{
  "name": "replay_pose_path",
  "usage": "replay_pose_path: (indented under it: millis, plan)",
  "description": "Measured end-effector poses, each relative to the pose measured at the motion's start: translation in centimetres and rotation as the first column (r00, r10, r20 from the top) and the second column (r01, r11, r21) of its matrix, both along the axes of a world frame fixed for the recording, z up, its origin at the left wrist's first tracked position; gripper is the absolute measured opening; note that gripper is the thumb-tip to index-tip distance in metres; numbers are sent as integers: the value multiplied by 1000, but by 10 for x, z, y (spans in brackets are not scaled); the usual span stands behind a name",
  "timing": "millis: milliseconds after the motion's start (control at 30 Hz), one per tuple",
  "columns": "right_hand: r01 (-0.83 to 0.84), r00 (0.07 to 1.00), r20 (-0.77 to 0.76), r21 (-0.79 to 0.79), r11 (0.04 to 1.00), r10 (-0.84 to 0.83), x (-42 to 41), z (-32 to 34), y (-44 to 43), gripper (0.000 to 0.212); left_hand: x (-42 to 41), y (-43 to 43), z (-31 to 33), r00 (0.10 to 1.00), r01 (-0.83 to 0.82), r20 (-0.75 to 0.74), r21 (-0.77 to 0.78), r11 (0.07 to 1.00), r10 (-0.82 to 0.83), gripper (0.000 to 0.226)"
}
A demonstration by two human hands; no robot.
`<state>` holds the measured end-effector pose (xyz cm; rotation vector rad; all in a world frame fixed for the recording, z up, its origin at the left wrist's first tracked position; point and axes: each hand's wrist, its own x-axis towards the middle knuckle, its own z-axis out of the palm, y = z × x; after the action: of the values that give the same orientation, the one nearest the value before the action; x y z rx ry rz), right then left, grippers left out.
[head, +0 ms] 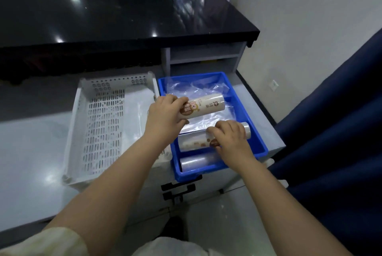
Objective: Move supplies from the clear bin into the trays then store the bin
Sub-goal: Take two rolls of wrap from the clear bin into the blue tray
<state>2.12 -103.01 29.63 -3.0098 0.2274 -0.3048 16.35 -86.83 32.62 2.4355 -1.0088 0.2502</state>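
Note:
A blue tray (pixel 257 127) sits on the grey counter, lined with clear plastic bags (pixel 194 88). My left hand (pixel 165 115) grips a cream labelled roll (pixel 206 106) and holds it above the tray's middle. My right hand (pixel 229 138) is closed on a second labelled roll (pixel 194 142) that lies in the tray's near half. A third, plain clear roll (pixel 196 161) rests at the tray's front wall. To the left stands a white perforated tray (pixel 103 131) with a clear plastic sheet (pixel 134 111) along its right side. I see no clear bin.
A black glossy countertop (pixel 124 14) rises behind the trays, with grey shelf openings (pixel 204 55) under its right end. Black drawer handles (pixel 179 187) sit below the blue tray. Dark blue fabric (pixel 330 131) hangs at the right, beside a white wall.

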Motion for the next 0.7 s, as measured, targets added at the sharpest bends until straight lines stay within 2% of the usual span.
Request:
replay_pose_path:
  millis: [300, 467, 600, 700]
  plan:
    - [-124, 979, -143, 133, 983, 143, 19, -19, -28, 53, 11, -40, -19, 997, 70, 36, 3, 998, -70, 59]
    - [-287, 942, -129, 177, 942, 311, 22, -22, -41, 43, 6, -49, -25, 998, -8, 61, -53, 999, 12, 58]
    - [-452, 870, -101, 231, 862, 483, 24, -22, -44, 40, -8, -52, -24, 995, -84, 53, -79, 993, 88, 58]
    - [-559, 783, -186, 209, 803, 593, 28, -22, -40, 43, -19, -50, -23, 991, -117, 65, -50, 992, 120, 58]
